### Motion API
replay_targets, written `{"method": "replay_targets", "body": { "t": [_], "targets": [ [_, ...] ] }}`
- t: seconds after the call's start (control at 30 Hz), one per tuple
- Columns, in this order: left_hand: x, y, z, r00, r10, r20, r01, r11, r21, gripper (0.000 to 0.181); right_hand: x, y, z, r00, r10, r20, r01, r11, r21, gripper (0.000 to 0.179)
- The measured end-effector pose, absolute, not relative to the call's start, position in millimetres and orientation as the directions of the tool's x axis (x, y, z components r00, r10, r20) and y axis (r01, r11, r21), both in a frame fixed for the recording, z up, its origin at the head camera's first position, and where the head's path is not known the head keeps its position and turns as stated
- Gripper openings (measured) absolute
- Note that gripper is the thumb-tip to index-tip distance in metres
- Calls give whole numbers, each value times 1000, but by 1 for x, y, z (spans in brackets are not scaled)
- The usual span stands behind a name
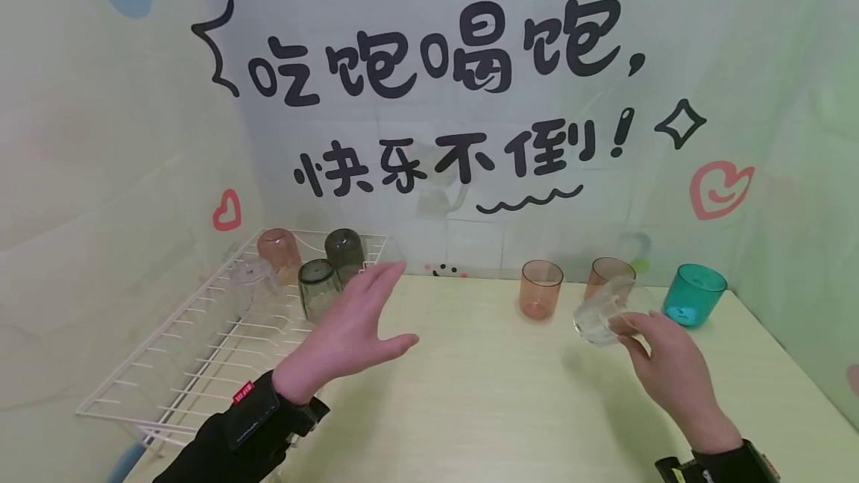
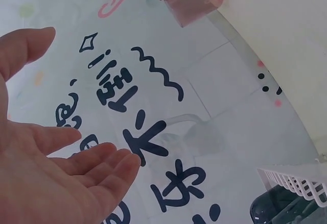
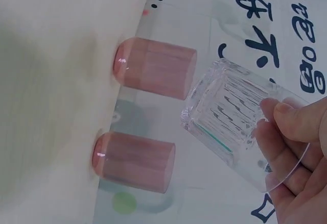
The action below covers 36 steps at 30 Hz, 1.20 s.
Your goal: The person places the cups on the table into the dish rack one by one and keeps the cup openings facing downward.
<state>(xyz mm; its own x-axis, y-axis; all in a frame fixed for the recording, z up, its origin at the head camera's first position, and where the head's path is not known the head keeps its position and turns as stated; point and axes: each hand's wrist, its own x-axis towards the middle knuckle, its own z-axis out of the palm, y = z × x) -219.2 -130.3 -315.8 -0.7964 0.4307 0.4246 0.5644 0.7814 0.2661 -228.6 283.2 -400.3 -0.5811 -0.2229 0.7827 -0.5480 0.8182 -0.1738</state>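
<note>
My right hand (image 1: pixel 674 371) pinches a clear ribbed glass (image 1: pixel 596 317) between thumb and fingers, and holds it tilted above the table. In the right wrist view the fingers grip its rim end, and the thick base (image 3: pixel 196 94) points away from the hand. Two pink glasses stand just beyond it: one pink glass (image 1: pixel 540 291) in plain sight, the other pink glass (image 1: pixel 609 268) partly hidden behind the clear one. A teal cup (image 1: pixel 696 294) stands to their right. My left hand (image 1: pixel 349 326) holds nothing; thumb and fingers are spread apart near the rack's right side.
A white wire rack (image 1: pixel 194 371) stands on the left of the table (image 1: pixel 470 393). Upside down on it are a pink glass (image 1: pixel 278 248), a clear glass (image 1: pixel 253 282), a dark glass (image 1: pixel 344 248) and a grey-green glass (image 1: pixel 318 289). A printed cloth (image 1: pixel 429 118) hangs behind.
</note>
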Motion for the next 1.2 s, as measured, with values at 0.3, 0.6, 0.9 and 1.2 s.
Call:
{"method": "replay_targets", "body": {
  "t": [0.3, 0.6, 0.9, 1.2],
  "targets": [
    [-216, -124, -315, -795, 431, 428, 576, 758, 306, 89, -222, 257, -384, -536, -242, 809, -614, 769, -177, 37],
    [-215, -118, -315, -762, 442, 473, 610, 736, 295, 88, -215, 239, -374, -558, -237, 795, -652, 718, -244, 35],
    [-215, -111, -314, -734, 452, 506, 642, 704, 302, 87, -206, 217, -362, -514, -230, 826, -712, 652, -261, 41],
    [-212, -103, -314, -728, 452, 515, 654, 682, 326, 88, -201, 198, -356, -442, -184, 878, -769, 581, -266, 43]
  ]
}}
